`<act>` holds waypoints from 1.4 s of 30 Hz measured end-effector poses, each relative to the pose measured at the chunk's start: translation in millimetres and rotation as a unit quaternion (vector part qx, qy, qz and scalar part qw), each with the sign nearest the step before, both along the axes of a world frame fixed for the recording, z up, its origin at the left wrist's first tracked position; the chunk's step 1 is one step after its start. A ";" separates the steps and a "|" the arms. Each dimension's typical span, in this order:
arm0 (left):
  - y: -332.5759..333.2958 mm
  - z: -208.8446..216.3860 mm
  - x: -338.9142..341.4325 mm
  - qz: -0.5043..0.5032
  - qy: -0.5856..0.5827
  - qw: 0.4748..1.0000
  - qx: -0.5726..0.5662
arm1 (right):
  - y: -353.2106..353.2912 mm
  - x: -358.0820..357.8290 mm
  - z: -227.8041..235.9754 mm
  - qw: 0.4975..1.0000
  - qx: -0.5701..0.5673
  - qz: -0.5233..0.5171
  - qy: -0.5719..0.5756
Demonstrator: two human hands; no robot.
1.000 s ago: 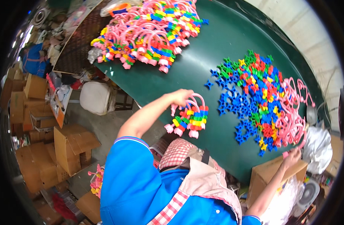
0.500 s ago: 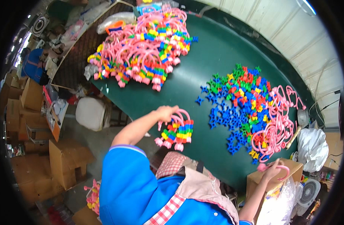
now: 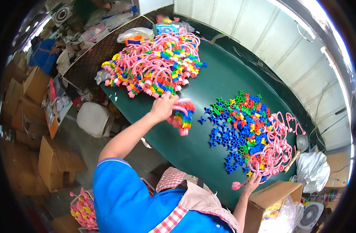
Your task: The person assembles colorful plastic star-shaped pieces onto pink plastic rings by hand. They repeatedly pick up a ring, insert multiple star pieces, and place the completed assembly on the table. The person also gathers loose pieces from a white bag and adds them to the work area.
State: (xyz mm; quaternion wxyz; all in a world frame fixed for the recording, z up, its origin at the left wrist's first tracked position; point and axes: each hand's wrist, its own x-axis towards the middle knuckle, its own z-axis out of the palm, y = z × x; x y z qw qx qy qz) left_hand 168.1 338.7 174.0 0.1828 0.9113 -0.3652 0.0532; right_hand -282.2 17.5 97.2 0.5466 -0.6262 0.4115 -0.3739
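Observation:
My left hand (image 3: 163, 107) is closed around a bundle of pink hoops (image 3: 181, 115) strung with red, yellow, green and blue pieces. The bundle hangs over the green table (image 3: 174, 151), just nearer than a big heap of similar strung hoops (image 3: 156, 64), and motion blurs it. At the table's near right edge, my right hand (image 3: 251, 184) grips a pink curved tube with a knobbed end (image 3: 236, 185). Close by lies a tangle of bare pink curved tubes (image 3: 277, 149). Left of these spread many small star-shaped pieces (image 3: 228, 138), blue, green, red and yellow.
An open cardboard box (image 3: 273, 202) with clear plastic stands beside my right forearm. Near the right edge are a white bag (image 3: 312, 171) and a fan (image 3: 310, 214). To the left are a pale stool (image 3: 93, 119), cardboard boxes (image 3: 55, 163) and a person in blue (image 3: 44, 56).
My left hand has carried the bundle away from me, toward the big heap. My right hand has moved left with the pink tube, from above the box to the table edge. The view has shifted.

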 end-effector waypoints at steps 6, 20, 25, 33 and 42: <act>19.0 63.8 4.2 0.076 -0.003 0.995 -0.060 | 10.5 -2.9 0.0 0.997 0.052 0.059 -0.023; 95.0 109.1 54.9 0.107 0.226 0.967 -0.057 | 37.1 18.5 -32.0 0.991 0.098 0.087 0.031; 150.4 110.4 172.8 0.037 0.251 0.967 -0.013 | 62.0 68.7 -46.3 0.997 0.056 0.049 0.037; 176.6 195.9 411.2 -0.082 0.327 0.941 0.031 | 130.6 208.2 -28.9 0.993 0.097 0.019 0.063; 117.3 8.5 593.0 0.016 0.180 0.953 0.243 | 168.8 280.8 25.9 0.960 0.056 0.055 0.269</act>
